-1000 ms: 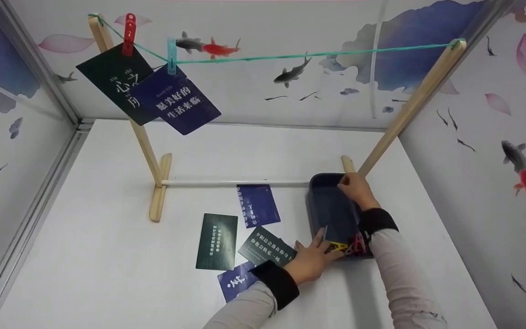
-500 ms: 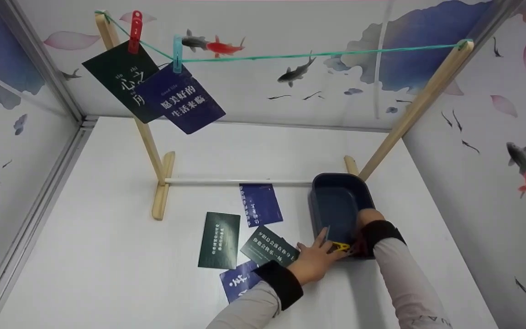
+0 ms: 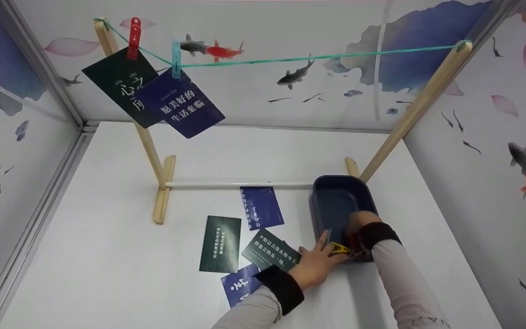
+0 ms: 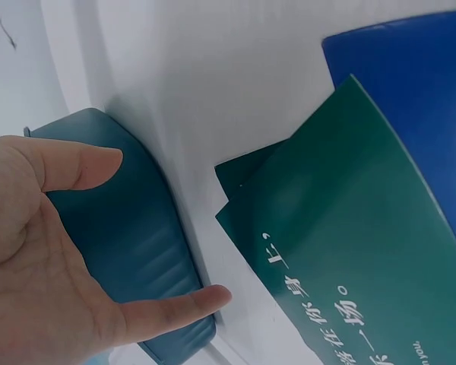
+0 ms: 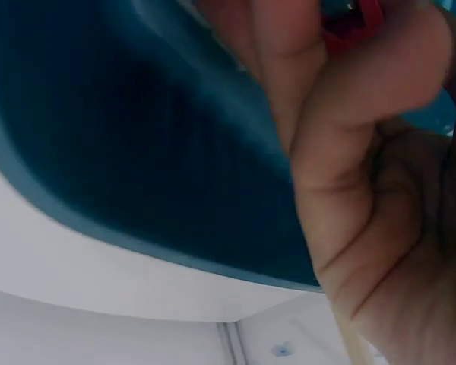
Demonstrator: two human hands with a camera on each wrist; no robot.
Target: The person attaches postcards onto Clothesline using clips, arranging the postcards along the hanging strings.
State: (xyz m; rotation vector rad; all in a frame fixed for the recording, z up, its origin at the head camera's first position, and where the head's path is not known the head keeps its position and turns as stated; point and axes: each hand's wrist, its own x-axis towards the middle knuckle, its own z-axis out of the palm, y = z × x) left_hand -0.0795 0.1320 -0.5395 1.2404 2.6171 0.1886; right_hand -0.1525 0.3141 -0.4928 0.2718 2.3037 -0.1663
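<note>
A dark blue bin (image 3: 337, 203) holds a yellow clip (image 3: 340, 248) and red clips near its front end. My left hand (image 3: 314, 266) rests with spread fingers on the bin's front left corner; in the left wrist view, the hand (image 4: 53, 258) has its thumb and little finger extended beside the bin wall (image 4: 133, 228). Inside the bin, my right hand (image 3: 362, 225) reaches down with bent fingers. The right wrist view shows that hand (image 5: 365, 167) curled round a red clip (image 5: 353, 30), partly hidden by the fingers.
Green and blue cards (image 3: 220, 244) lie left of the bin. Behind stands a wooden frame (image 3: 420, 107) with a green string (image 3: 281, 60); two cards (image 3: 185, 103) hang at its left from a red and a light blue clip. Patterned walls enclose the table (image 3: 107, 256).
My right hand has moved from the bin's far right rim down to the clips at its front, then slightly left. My left hand has stayed at the corner.
</note>
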